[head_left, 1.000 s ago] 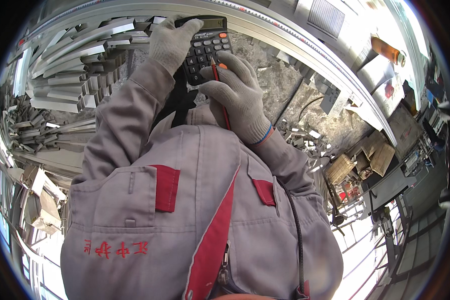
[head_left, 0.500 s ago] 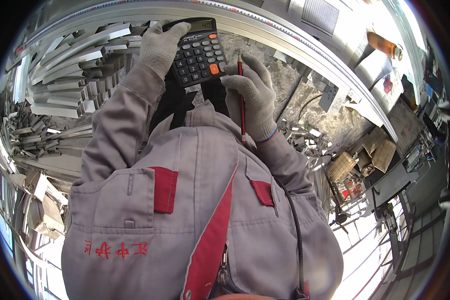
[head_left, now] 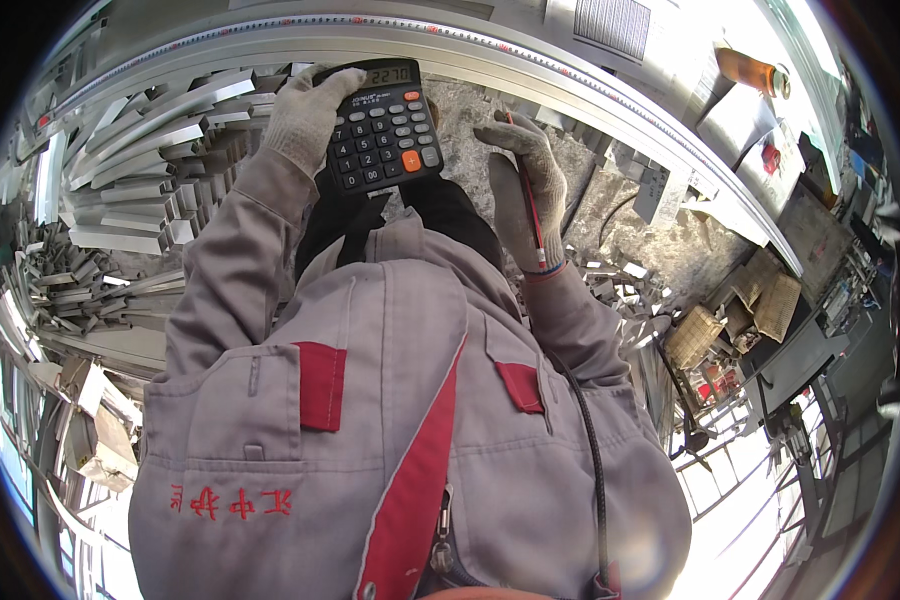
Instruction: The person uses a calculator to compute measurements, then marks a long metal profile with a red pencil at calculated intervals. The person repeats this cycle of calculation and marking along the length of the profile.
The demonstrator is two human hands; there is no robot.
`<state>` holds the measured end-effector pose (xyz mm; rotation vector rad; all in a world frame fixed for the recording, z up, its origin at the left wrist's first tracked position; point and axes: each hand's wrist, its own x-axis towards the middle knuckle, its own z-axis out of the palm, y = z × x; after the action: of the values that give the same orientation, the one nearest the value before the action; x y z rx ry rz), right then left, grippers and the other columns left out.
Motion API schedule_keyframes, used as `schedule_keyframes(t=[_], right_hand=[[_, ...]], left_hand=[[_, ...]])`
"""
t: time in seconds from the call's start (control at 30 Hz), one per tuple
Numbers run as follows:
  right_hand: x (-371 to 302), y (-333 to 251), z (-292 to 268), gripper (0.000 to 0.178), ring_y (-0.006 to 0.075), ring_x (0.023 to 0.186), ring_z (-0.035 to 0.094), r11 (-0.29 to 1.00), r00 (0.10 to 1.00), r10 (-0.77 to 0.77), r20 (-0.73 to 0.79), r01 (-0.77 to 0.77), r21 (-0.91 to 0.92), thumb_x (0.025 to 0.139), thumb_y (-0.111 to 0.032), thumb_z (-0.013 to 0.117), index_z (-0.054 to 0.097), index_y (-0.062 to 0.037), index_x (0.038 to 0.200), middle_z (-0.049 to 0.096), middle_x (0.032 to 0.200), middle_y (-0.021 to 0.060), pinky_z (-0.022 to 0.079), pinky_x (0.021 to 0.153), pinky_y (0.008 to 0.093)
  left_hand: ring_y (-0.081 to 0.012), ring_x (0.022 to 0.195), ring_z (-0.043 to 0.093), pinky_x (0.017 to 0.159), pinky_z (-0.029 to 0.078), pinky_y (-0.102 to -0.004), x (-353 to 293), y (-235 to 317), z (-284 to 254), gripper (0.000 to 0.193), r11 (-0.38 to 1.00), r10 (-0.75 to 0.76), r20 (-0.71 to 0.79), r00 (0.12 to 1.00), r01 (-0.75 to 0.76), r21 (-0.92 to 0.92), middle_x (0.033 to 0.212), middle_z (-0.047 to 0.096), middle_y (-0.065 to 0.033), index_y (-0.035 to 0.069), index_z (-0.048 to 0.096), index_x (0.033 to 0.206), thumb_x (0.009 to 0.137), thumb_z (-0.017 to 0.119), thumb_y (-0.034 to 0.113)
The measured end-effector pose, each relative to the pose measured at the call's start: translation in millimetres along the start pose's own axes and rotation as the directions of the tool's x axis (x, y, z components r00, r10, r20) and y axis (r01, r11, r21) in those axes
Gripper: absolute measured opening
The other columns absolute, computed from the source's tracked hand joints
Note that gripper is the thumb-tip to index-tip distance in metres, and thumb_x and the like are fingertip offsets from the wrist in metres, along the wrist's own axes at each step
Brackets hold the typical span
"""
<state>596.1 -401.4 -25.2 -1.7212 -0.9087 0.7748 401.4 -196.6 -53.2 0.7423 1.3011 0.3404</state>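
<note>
My left hand [head_left: 308, 118], in a pale knit glove, grips a black desk calculator [head_left: 375, 135] at its upper left, the thumb lying on the face beside the display. The calculator is held above my lap, its keys facing up and digits showing on the screen. To the right of it, my right hand [head_left: 542, 178] is also gloved and holds a slim red and black pencil [head_left: 532, 210]. The pencil lies along the palm, its upper end near the curled fingers and its lower end by the wrist. This hand is apart from the calculator.
Beyond my hands runs a long metal rail with a measuring tape [head_left: 270, 24] along it. Cut metal profiles [head_left: 135, 190] are heaped at left. An amber bottle [head_left: 752, 72] lies at upper right, and cardboard boxes [head_left: 692, 335] stand lower right.
My right hand has moved right, away from the calculator keys, with the pencil still in it. The calculator has shifted slightly left and nearer, and its display shows more digits.
</note>
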Motion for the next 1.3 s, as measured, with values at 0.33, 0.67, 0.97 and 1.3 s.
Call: schedule_keyframes(t=[0.33,0.67,0.97,1.3], right_hand=[[16,-1,-39,0.036,0.0239,0.114,0.073,0.999,0.999,-0.040,0.037,0.041,-0.033,0.104,-0.007,0.065,0.074,-0.0039,0.139,0.076,0.123,0.0142,0.056,0.101,0.0355],[-4,-12,-35,0.022,0.0231,0.100,0.076,0.982,0.982,0.041,-0.183,-0.074,-0.175,0.102,-0.008,0.073,0.078,-0.0034,0.124,0.079,0.111,0.0141,0.060,0.091,0.0363],[12,5,-38,0.019,0.0138,0.096,0.075,0.962,0.922,0.265,-0.282,-0.274,0.007,0.109,-0.015,0.073,0.075,-0.0009,0.121,0.080,0.109,0.0097,0.061,0.086,0.0317],[114,78,-28,0.026,0.0163,0.086,0.076,0.958,0.965,0.251,-0.080,-0.236,0.161,0.109,-0.020,0.070,0.073,0.0022,0.120,0.082,0.099,0.0124,0.061,0.078,0.0314]], left_hand=[[-0.0085,0.086,0.071,0.074,0.057,-0.0243,7,-7,-6,0.027,0.984,-0.011,0.039,0.999,0.004,0.178,0.103,0.079,-0.0019,0.006,0.079,0.117,0.098,0.084,0.024],[-0.0157,0.088,0.076,0.080,0.063,-0.0277,31,-6,0,0.029,0.983,-0.040,0.170,0.985,0.008,0.182,0.105,0.080,-0.0094,-0.003,0.078,0.120,0.099,0.080,0.016],[-0.0152,0.080,0.076,0.071,0.064,-0.0288,36,-5,10,0.025,0.975,-0.046,0.236,0.971,-0.008,0.222,0.103,0.080,-0.0115,-0.003,0.078,0.119,0.099,0.078,0.013],[-0.0141,0.080,0.076,0.070,0.065,-0.0267,37,-17,22,0.026,0.986,-0.157,0.170,0.973,0.146,0.074,0.103,0.078,-0.0096,-0.002,0.075,0.121,0.099,0.078,0.012]])
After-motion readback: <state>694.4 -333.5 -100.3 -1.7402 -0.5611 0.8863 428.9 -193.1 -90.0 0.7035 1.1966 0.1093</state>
